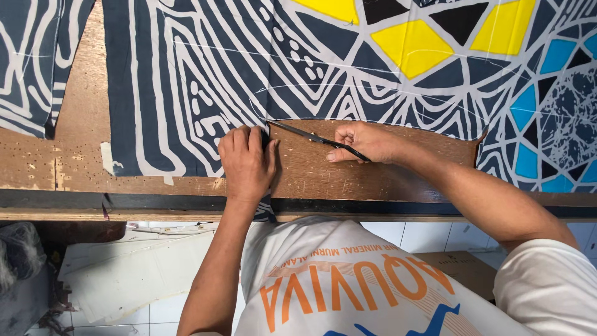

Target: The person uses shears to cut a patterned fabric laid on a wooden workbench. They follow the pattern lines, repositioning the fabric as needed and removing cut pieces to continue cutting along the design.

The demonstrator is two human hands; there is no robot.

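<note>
left hand point(247, 163) presses flat, fingers loose, on dark patterned fabric point(186, 81) near the wooden table's point(311, 171) front edge. right hand point(367, 143) clasps black scissors point(317, 140), blades at the fabric's cut edge.

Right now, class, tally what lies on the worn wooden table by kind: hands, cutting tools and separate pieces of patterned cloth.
Hands: 2, the left hand and the right hand
Black-handled scissors: 1
Navy-and-white patterned cloth pieces: 2, a large one and a small one
Total: 5
</note>
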